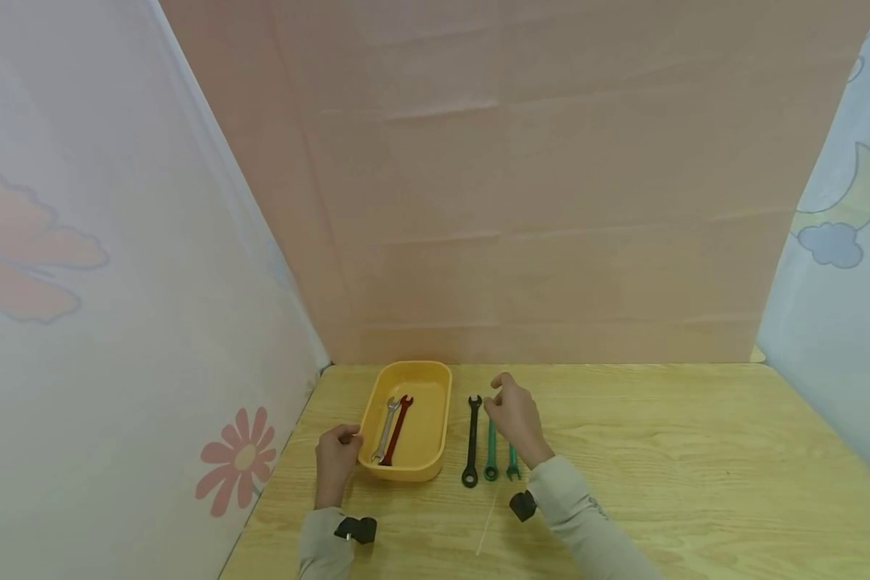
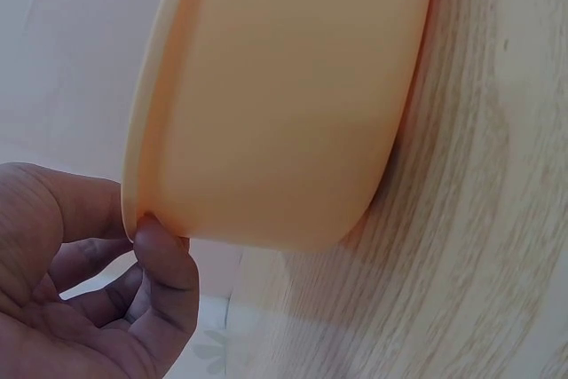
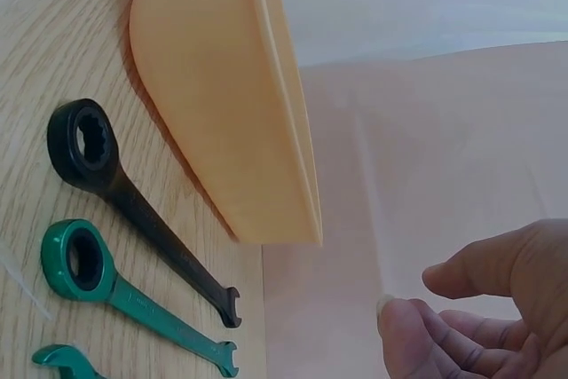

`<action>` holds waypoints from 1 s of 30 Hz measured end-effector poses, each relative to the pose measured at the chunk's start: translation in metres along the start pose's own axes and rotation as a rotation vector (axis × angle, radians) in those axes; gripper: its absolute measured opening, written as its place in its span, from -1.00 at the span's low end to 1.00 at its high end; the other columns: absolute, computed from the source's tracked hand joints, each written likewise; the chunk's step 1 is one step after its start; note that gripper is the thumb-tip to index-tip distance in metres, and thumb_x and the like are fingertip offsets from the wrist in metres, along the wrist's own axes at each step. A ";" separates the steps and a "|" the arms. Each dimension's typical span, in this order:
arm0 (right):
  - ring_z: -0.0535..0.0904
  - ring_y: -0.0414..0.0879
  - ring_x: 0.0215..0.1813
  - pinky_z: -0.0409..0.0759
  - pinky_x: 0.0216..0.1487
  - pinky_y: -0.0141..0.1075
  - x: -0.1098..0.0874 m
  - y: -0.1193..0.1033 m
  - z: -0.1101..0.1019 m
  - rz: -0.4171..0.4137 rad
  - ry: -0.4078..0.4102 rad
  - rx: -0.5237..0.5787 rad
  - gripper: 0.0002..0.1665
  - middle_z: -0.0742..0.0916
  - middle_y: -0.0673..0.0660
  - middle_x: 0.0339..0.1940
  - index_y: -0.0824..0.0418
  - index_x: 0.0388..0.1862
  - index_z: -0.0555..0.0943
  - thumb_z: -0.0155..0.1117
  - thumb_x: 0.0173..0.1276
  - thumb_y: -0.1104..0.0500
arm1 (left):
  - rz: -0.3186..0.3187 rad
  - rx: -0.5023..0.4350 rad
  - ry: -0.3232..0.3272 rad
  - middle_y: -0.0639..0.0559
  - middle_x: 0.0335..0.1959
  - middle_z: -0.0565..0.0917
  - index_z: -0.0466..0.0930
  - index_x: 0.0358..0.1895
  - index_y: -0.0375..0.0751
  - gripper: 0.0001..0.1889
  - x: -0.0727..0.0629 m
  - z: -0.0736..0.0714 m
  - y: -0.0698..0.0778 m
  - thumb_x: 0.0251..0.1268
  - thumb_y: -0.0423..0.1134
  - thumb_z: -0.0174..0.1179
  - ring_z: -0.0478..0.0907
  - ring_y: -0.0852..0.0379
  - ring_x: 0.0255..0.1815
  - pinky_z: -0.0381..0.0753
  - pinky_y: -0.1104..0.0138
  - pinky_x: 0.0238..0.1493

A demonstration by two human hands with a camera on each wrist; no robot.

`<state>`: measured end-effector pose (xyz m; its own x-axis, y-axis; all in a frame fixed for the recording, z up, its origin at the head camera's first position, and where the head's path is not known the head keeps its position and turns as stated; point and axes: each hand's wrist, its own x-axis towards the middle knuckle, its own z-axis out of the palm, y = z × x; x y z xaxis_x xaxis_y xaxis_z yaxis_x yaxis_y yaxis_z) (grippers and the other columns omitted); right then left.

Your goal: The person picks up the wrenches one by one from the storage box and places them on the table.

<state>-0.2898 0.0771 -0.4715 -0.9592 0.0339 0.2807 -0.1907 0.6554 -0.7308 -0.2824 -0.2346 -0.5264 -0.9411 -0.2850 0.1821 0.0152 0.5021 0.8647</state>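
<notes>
My left hand (image 1: 336,463) pinches the near left rim of a yellow plastic bin (image 1: 426,427); the left wrist view shows thumb and forefinger on the lip. In the bin lie a silver wrench (image 1: 386,432) and a dark red wrench (image 1: 397,435), side by side. To the bin's right a black combination wrench (image 3: 146,224) and a green combination wrench (image 3: 160,317) rest on the table. Beside them is another green wrench (image 1: 513,465), its open end toward me. Over the green wrenches hovers my right hand (image 1: 519,420), thumb and forefinger apart, nothing between them; it partly hides both in the head view.
The wooden table (image 1: 667,459) extends to the right of the wrenches. A thin pale strip (image 1: 487,524) lies near the front. A plain pinkish-brown sheet (image 1: 551,201) stands behind the table, and a flower-printed sheet (image 1: 152,282) borders its left side.
</notes>
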 end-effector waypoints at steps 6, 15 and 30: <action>0.52 -0.18 -0.64 0.49 -0.62 -0.33 0.001 -0.004 0.000 -0.010 -0.004 0.008 -0.64 0.71 0.16 -0.44 0.42 0.09 0.51 0.29 0.37 0.29 | 0.007 0.002 0.002 -0.22 -0.38 0.71 0.70 -0.16 -0.52 -0.84 0.000 0.001 0.000 0.22 -0.51 0.24 0.63 0.01 -0.40 0.55 0.36 -0.50; 0.52 -0.19 -0.67 0.48 -0.65 -0.36 0.001 -0.010 0.001 -0.040 0.015 0.020 -0.64 0.71 0.18 -0.46 0.43 0.06 0.51 0.31 0.34 0.32 | 0.003 0.003 -0.005 -0.22 -0.36 0.71 0.69 -0.14 -0.52 -0.83 -0.001 0.000 0.000 0.23 -0.51 0.24 0.62 0.03 -0.39 0.57 0.34 -0.48; 0.52 -0.19 -0.67 0.50 -0.67 -0.39 0.000 -0.019 0.009 -0.060 0.013 0.081 -0.64 0.68 0.14 -0.49 0.45 0.06 0.49 0.27 0.33 0.35 | 0.006 0.002 0.005 -0.22 -0.37 0.70 0.70 -0.14 -0.51 -0.83 -0.002 -0.001 0.002 0.24 -0.50 0.24 0.61 0.03 -0.39 0.56 0.35 -0.49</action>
<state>-0.2883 0.0578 -0.4633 -0.9429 0.0063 0.3331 -0.2645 0.5936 -0.7600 -0.2803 -0.2338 -0.5249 -0.9393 -0.2859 0.1895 0.0203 0.5053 0.8627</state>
